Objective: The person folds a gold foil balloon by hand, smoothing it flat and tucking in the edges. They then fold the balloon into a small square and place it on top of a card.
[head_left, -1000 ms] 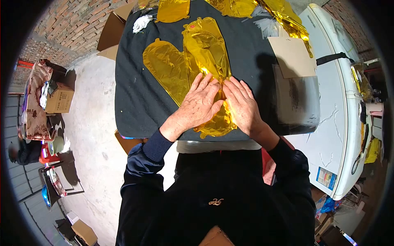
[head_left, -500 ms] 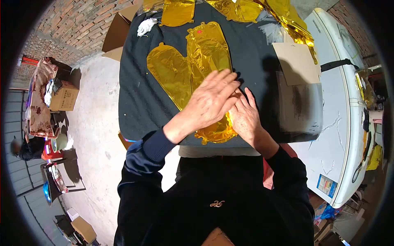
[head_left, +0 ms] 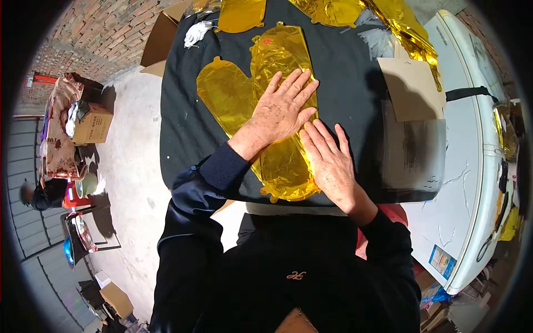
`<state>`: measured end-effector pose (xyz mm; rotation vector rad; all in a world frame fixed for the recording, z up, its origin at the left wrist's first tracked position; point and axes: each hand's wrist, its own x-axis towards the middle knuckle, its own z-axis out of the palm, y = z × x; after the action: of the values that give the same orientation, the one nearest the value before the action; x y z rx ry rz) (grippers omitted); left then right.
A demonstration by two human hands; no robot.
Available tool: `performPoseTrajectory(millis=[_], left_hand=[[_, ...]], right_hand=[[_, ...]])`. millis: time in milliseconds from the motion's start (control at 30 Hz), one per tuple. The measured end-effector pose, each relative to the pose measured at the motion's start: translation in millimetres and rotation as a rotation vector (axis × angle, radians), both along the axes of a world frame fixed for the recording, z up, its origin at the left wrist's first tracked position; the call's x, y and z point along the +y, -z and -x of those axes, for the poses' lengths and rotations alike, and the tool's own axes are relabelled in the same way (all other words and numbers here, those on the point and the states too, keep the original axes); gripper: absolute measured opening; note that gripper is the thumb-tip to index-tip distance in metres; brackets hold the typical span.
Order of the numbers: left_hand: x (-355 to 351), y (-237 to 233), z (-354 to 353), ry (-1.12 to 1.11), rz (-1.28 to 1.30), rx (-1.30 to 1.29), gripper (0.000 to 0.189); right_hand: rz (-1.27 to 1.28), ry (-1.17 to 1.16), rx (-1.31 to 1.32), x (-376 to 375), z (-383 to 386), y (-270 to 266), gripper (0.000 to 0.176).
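Observation:
A flat gold foil balloon (head_left: 277,55) with a small red spot near its far end lies on a table covered in black cloth (head_left: 183,127). Its shape spreads into two rounded lobes away from me, and small tabs stick out from its edges. My left hand (head_left: 282,111) rests palm down on the middle of the foil, fingers spread. Along the balloon's right edge lies my right hand (head_left: 333,169), flat with fingers stretched out, partly on foil and partly on cloth. Neither hand grips anything.
More gold foil pieces (head_left: 241,14) lie at the far edge, near a bundle of white string (head_left: 197,33) and clear plastic strips (head_left: 377,41). Cardboard (head_left: 411,89) and a plastic packet (head_left: 413,150) lie at right, beside a white freezer (head_left: 449,166). Another person (head_left: 47,194) is at far left.
My hands have moved apart: the left now lies flatter and farther up the foil with fingers spread, and the right sits slightly lower, clear of the left. More of the balloon's lower part shows.

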<state>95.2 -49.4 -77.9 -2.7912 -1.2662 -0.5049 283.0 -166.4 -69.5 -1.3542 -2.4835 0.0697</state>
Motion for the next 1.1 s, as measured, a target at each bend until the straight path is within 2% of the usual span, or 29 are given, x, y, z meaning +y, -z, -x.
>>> performPoseTrajectory(millis=[200, 333, 767, 867, 967, 1100], left_hand=[[1, 3, 1, -0.009, -0.034, 0.014, 0.064], [3, 9, 0, -0.006, -0.068, 0.007, 0.064], [7, 18, 1, -0.006, -0.138, 0.013, 0.066], [7, 19, 2, -0.007, -0.149, 0.021, 0.066], [7, 19, 2, 0.0, -0.162, 0.014, 0.066], [7, 21, 2, 0.013, -0.17, -0.035, 0.067]], right_hand=[[0.002, -0.037, 0.042, -14, -7, -7, 0.054], [-0.019, -0.101, 0.115, -26, -18, -18, 0.043], [0.019, -0.157, 0.153, -70, -25, -31, 0.031], [0.116, -0.213, 0.213, -63, -31, -47, 0.028], [-0.126, -0.2, 0.35, -35, -31, -52, 0.03], [-0.149, -0.194, 0.289, 9, -7, -54, 0.035]])
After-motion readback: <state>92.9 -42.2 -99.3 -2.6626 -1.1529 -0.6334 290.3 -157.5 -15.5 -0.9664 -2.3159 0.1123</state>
